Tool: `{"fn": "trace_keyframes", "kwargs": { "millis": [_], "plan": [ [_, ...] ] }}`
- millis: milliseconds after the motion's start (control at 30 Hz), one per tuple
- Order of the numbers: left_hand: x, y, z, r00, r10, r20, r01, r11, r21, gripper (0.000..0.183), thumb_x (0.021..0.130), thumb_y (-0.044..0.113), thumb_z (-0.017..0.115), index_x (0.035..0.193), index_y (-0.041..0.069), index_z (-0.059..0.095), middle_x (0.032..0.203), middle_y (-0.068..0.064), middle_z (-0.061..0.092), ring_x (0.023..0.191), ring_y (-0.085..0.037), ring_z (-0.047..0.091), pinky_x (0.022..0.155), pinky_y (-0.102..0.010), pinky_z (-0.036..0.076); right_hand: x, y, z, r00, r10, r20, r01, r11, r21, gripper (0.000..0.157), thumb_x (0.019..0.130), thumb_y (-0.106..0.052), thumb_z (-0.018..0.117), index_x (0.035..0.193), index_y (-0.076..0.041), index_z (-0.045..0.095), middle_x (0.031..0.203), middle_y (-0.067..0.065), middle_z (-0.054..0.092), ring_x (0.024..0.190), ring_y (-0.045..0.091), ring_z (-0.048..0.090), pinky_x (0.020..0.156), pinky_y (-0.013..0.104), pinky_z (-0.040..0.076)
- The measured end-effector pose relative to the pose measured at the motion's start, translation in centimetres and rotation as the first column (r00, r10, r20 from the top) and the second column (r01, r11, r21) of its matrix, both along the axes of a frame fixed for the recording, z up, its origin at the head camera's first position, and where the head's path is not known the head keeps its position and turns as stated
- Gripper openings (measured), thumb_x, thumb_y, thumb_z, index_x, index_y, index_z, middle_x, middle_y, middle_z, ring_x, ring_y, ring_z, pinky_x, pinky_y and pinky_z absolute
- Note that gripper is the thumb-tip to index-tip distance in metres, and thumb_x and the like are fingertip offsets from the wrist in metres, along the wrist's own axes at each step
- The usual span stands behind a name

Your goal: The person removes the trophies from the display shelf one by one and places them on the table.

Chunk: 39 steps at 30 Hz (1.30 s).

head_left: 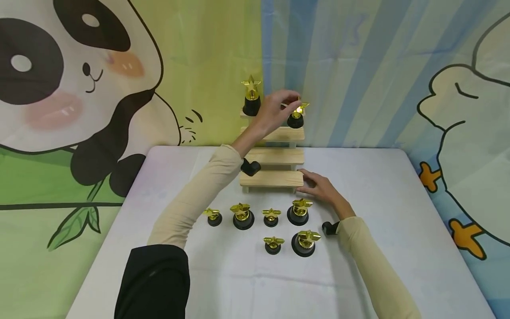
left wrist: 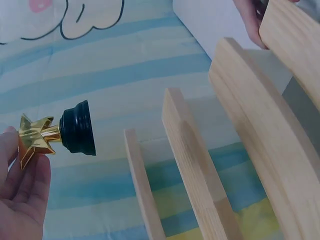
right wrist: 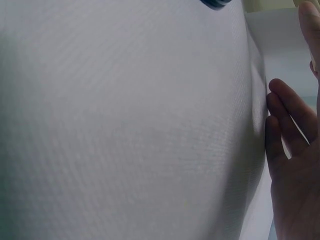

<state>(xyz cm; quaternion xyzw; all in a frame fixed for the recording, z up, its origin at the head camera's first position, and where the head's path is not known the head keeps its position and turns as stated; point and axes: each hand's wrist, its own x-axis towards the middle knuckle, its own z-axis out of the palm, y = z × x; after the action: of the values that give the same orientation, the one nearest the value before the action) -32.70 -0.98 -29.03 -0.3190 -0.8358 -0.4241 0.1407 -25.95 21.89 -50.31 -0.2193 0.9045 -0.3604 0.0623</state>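
Note:
My left hand [head_left: 276, 108] pinches a small star trophy [left wrist: 77, 129] by its gold star. Its black base hangs over the right end of the wooden step stand [head_left: 272, 178], apart from the top step [left wrist: 142, 185] in the left wrist view. Another star trophy [head_left: 251, 98] stands upright at the left of the top step. Down by the right end of the lowest step, my right hand [head_left: 320, 188] touches the stand with extended fingers. In the right wrist view those fingers [right wrist: 292, 115] lie near the white cloth, and their contact with the stand is hidden.
Several more gold star trophies with black bases, large [head_left: 242, 216] and small [head_left: 271, 217], stand on the white-covered table [head_left: 223, 283] in front of the stand. Behind the table hangs a printed cloth backdrop [head_left: 215, 66] with cartoon animals.

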Motion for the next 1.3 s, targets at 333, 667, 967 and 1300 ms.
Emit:
{"fn": "trace_keyframes", "kwargs": {
  "millis": [333,667,967,1300],
  "plan": [
    [5.4,-3.5,-0.2,0.997,-0.072,0.025,0.072,0.997,-0.001,0.026,0.097,0.021,0.061,0.117,0.007,0.068,0.112,-0.006,0.069,0.096,-0.011,0.066,0.085,-0.019,0.054,-0.3,-0.1,-0.1,1.0,-0.003,-0.02,0.003,1.0,-0.003,0.076,0.084,-0.035,0.076,0.147,-0.011,0.041,0.131,0.015,0.062,0.132,0.036,0.049,0.113,0.054,0.034],
    [11.9,-7.8,-1.9,0.995,-0.076,0.063,0.077,0.997,-0.018,0.024,0.095,0.021,0.063,0.115,0.01,0.068,0.11,-0.003,0.07,0.096,-0.01,0.066,0.086,-0.021,0.055,-0.2,0.0,0.0,1.0,0.0,0.003,0.0,1.0,-0.007,0.074,0.085,-0.037,0.074,0.148,-0.016,0.041,0.135,0.014,0.06,0.135,0.034,0.045,0.115,0.053,0.031],
    [17.9,-11.0,-4.9,0.99,-0.098,0.105,0.101,0.995,-0.018,0.021,0.091,0.018,0.068,0.112,0.013,0.07,0.106,0.001,0.07,0.094,-0.009,0.065,0.083,-0.023,0.056,-0.3,-0.2,0.2,1.0,0.005,-0.024,-0.005,1.0,-0.006,0.075,0.084,-0.035,0.075,0.147,-0.013,0.041,0.131,0.015,0.062,0.131,0.035,0.049,0.113,0.053,0.034],
    [21.6,-12.8,-7.8,0.987,-0.096,0.132,0.105,0.992,-0.063,0.024,0.087,0.015,0.072,0.111,0.019,0.07,0.105,0.007,0.07,0.096,-0.005,0.064,0.076,-0.022,0.056,-0.1,-0.2,-0.1,1.0,-0.001,0.003,0.001,1.0,-0.023,0.073,0.085,-0.034,0.075,0.147,-0.016,0.042,0.133,0.015,0.061,0.133,0.034,0.047,0.114,0.053,0.033]
  ]
}}
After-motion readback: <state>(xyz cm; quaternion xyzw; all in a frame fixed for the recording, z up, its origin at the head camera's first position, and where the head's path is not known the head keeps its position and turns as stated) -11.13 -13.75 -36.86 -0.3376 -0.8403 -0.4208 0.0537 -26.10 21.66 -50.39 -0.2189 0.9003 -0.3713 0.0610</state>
